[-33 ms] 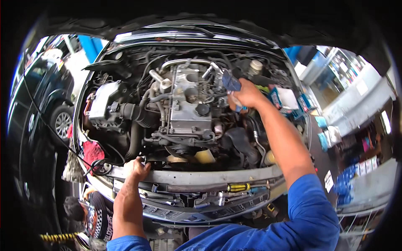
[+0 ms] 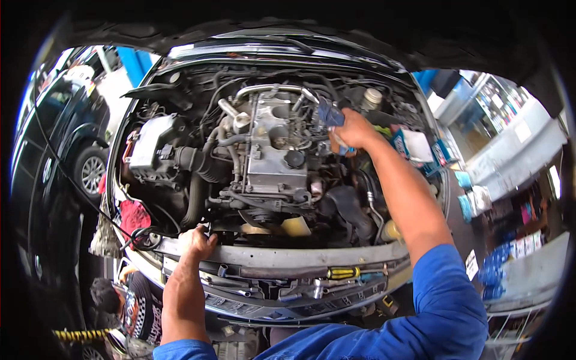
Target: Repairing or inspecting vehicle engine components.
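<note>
My right hand is closed round a dark blue crumpled cloth at the right side of the engine. Below that fist a smaller light blue and brown bit shows, too blurred to name. Left of the cloth stands the engine's silver top cover, with a black cap and round openings in it. My left hand grips the grey metal crossbar at the front of the engine bay; its fingertips curl over the far edge and are partly hidden.
A yellow-handled screwdriver and several tools lie along the front grille. A red cloth and a black cable are at the left. An open box sits on the right side. Another person crouches at lower left; a dark car stands beyond.
The view has shifted very slightly, so the engine bay appears a little farther right. Both hands keep their hold.
</note>
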A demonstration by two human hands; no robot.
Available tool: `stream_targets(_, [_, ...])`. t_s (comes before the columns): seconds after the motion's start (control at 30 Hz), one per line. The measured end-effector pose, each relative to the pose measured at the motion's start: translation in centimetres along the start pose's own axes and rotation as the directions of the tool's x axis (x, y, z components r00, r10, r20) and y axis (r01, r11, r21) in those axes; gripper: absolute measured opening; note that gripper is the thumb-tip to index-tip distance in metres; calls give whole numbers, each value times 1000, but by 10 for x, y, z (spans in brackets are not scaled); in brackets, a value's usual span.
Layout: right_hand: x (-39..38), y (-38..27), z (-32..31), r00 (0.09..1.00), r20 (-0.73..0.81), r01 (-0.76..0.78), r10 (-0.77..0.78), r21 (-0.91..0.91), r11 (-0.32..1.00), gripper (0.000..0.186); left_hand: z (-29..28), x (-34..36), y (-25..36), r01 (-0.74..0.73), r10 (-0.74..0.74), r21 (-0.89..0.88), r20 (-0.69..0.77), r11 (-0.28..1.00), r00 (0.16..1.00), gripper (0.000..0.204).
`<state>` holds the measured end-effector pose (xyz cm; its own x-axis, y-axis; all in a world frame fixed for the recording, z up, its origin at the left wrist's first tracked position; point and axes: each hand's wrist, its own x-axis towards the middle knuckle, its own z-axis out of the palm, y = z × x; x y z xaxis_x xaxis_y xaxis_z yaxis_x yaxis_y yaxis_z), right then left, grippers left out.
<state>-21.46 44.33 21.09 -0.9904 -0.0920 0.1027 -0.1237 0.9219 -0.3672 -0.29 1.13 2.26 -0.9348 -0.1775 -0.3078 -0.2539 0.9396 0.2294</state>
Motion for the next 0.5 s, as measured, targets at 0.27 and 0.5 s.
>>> stream_targets(0.27, [149,-50,58,975,217,-44,54,-53,998,39,-1,2,-1,14,-13,25,-37,1000,999,44])
stream_targets(0.5, [171,-85,66,973,216,-56,86,-138,989,44,-3,2,-2,51,-49,43,-42,998,998,46])
